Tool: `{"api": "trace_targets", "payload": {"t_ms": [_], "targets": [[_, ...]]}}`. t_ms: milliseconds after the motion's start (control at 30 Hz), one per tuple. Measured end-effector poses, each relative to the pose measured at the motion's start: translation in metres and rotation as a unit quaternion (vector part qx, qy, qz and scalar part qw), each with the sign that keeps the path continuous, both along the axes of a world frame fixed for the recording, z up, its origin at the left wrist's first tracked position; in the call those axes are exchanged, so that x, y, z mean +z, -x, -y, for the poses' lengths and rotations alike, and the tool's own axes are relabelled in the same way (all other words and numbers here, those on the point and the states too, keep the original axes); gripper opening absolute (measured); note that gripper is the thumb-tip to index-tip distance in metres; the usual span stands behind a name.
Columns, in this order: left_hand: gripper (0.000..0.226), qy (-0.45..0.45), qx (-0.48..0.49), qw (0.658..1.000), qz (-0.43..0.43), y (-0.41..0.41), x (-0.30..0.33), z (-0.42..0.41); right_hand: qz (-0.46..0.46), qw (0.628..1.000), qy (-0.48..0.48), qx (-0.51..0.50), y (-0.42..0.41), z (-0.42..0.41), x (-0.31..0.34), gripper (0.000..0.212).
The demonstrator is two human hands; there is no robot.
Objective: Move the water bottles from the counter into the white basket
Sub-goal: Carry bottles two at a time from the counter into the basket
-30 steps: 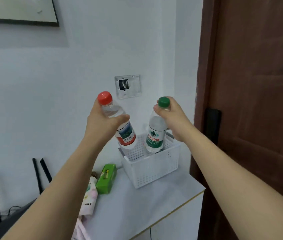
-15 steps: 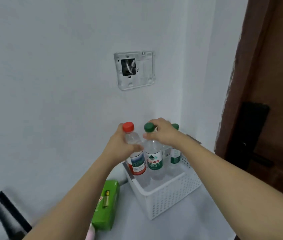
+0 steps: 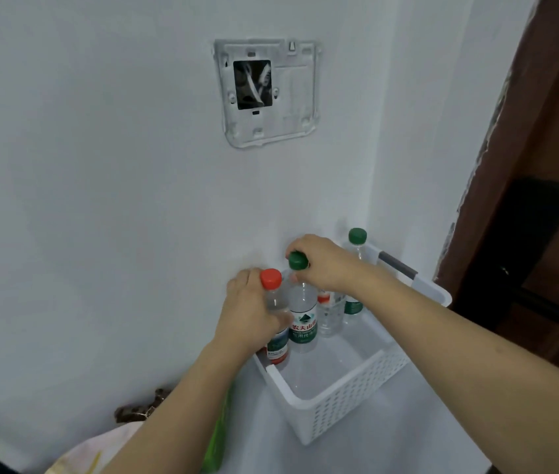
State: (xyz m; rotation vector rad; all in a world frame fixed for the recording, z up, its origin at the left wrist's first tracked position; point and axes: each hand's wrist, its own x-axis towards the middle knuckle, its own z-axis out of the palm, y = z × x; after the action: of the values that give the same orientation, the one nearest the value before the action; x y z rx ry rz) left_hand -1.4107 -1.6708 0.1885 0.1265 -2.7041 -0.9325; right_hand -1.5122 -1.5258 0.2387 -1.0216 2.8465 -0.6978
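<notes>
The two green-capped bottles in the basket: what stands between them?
In the head view, a smaller bottle with a red label, partly hidden behind the right hand.

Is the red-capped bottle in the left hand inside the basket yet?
Inside: the red-capped bottle, gripped by the left hand, stands upright with its base below the white basket's rim.

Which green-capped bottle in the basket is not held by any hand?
The one at the far right corner of the white basket, its green cap free. The other green cap is under the right hand.
</notes>
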Motion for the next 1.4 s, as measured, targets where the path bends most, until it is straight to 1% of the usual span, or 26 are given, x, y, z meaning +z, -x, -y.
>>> {"api": "trace_targets", "payload": {"t_ms": [133, 233, 333, 433, 500, 567, 667, 733, 900, 1100, 1233, 1400], "targets": [[0.057, -0.041, 0.012, 0.999, 0.004, 0.001, 0.004, 0.005, 0.003, 1.000, 0.019, -0.010, -0.010, -0.002, -0.005, 0.050], [0.050, -0.039, 0.031, 0.999, 0.009, -0.003, 0.009, -0.001, 0.018, 0.997, 0.060, -0.039, -0.025, -0.015, -0.004, 0.061], [0.055, -0.009, 0.070, 0.997, 0.005, -0.011, 0.019, -0.013, 0.019, 0.993, 0.099, -0.065, -0.048, -0.042, 0.007, 0.062], [0.062, 0.055, 0.077, 0.995, -0.027, -0.023, 0.038, -0.031, -0.020, 0.987, 0.126, -0.094, -0.076, -0.084, 0.023, 0.058], [0.061, 0.109, 0.054, 0.990, -0.068, -0.034, 0.055, -0.051, -0.044, 0.981, 0.154, -0.111, -0.100, -0.120, 0.034, 0.055], [0.057, 0.162, 0.022, 0.980, -0.116, -0.046, 0.071, -0.081, -0.073, 0.974, 0.164, -0.141, -0.127, -0.159, 0.042, 0.058], [0.053, 0.224, -0.038, 0.960, -0.166, -0.068, 0.089, -0.139, -0.114, 0.965, 0.143, -0.186, -0.170, -0.223, 0.050, 0.063], [0.051, 0.246, -0.073, 0.948, -0.187, -0.084, 0.096, -0.181, -0.129, 0.959, 0.133, -0.216, -0.199, -0.267, 0.055, 0.064], [0.055, 0.261, -0.169, 0.924, -0.223, -0.122, 0.102, -0.285, -0.156, 0.931, 0.094, -0.317, -0.281, -0.362, 0.061, 0.062], [0.057, 0.254, -0.271, 0.897, -0.240, -0.171, 0.103, -0.396, -0.173, 0.884, 0.058, -0.430, -0.381, -0.440, 0.068, 0.063], [0.056, 0.245, -0.323, 0.878, -0.255, -0.235, 0.109, -0.456, -0.181, 0.859, 0.043, -0.476, -0.464, -0.483, 0.074, 0.062], [0.056, 0.234, -0.354, 0.859, -0.288, -0.325, 0.127, -0.525, -0.193, 0.830, 0.042, -0.521, -0.577, -0.538, 0.074, 0.062]]}}
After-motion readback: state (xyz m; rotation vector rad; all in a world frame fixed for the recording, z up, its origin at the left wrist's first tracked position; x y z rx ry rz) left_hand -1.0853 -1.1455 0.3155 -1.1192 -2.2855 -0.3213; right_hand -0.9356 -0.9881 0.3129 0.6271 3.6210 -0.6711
